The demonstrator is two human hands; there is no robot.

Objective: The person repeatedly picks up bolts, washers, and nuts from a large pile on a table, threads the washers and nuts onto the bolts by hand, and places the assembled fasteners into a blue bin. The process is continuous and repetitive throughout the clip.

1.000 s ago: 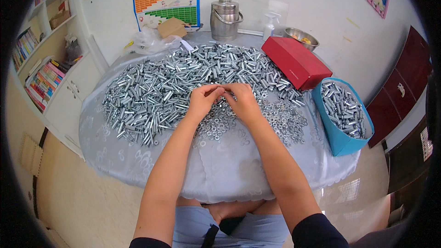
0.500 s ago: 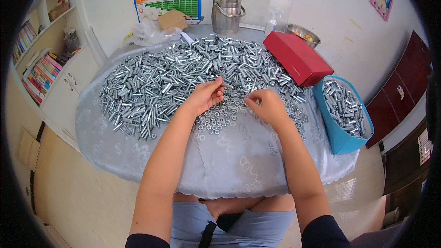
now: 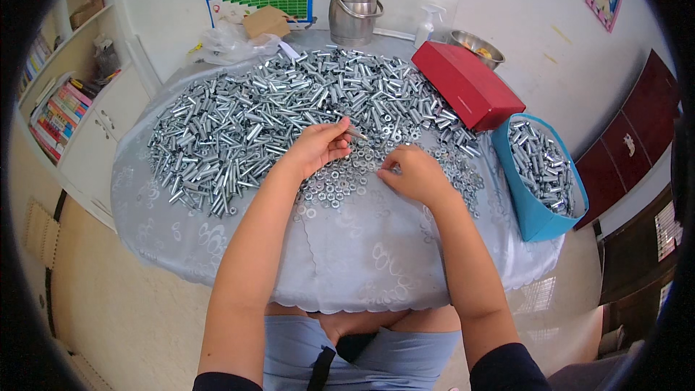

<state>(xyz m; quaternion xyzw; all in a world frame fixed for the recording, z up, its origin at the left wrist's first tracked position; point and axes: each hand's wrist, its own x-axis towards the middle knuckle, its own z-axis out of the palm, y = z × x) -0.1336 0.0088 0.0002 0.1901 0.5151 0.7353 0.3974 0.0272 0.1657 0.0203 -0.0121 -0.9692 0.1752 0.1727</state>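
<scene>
My left hand (image 3: 320, 146) is closed, with a slim silver metal bolt or sleeve (image 3: 355, 133) between thumb and fingers, its end pointing right. Just to the right, my right hand (image 3: 414, 172) hangs low over the small nuts and washers (image 3: 334, 187), thumb and forefinger pinched together. Whatever lies in that pinch is hidden or too small to name. Behind both hands spreads a broad heap of silver metal sleeves (image 3: 253, 119), several with dark open ends.
A patterned grey cloth (image 3: 340, 261) covers the table. At right stand a red box (image 3: 470, 87) and a blue fabric bin (image 3: 539, 228) with more metal sleeves. Along the back are a steel pot (image 3: 352, 18), a spray bottle (image 3: 425, 29), a steel bowl (image 3: 474, 42) and a plastic bag (image 3: 235, 45).
My right hand has moved slightly left and down over the nuts and washers. My left hand keeps hold of the metal piece. The whole view has shifted a little.
</scene>
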